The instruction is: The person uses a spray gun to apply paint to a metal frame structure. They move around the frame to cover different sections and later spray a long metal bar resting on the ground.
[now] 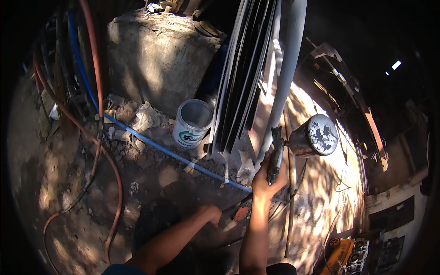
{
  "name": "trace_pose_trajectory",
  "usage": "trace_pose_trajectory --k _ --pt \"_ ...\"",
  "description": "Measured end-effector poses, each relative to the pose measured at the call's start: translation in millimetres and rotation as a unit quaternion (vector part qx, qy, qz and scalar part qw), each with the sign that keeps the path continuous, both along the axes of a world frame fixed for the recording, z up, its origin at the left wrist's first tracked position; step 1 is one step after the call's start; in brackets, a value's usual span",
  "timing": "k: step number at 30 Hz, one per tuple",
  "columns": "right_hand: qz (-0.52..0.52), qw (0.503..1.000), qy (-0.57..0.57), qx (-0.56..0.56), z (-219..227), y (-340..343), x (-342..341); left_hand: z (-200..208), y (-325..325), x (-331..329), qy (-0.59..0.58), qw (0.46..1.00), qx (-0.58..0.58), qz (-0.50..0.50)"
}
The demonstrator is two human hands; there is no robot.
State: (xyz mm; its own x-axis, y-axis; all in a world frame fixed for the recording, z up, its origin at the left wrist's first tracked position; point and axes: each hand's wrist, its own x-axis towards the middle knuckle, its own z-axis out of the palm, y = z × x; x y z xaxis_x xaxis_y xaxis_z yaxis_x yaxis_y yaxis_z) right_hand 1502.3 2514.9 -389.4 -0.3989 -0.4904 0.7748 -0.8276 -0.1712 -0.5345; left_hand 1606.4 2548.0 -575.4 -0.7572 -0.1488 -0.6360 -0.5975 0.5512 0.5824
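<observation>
My right hand [268,181] is wrapped round the handle of a spray gun [277,153]. A round metal paint cup [321,135], its end blotched with dark and pale paint, sticks out to the right of the gun. Just behind the gun rises a long grey pipe [284,68], leaning upright. Lower and to the left, my left hand [211,214] is closed, its fingers mostly turned away. From it a thin dark hose [237,202] runs toward my right wrist.
Dark and pale bars [243,78] lean beside the pipe. An open white paint can [188,137] stands before a concrete block [156,59]. A blue hose [169,153] crosses the ground; red hoses [117,169] loop at left. Rubble lies by the block; orange machinery [341,254] sits lower right.
</observation>
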Motion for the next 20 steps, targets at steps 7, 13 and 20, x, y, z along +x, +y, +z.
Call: trace_pose_trajectory --k 7,13,20 --pt "0.026 0.987 0.101 -0.123 21 -5 5 26 -3 12 -0.027 0.999 0.026 0.016" --pt "0.020 0.988 0.124 -0.093 31 -25 1 17 9 -11 -0.049 0.970 0.232 -0.050" --pt "-0.016 0.999 0.043 0.028 2 -17 -10 17 41 -25 -0.048 0.906 0.376 -0.188"
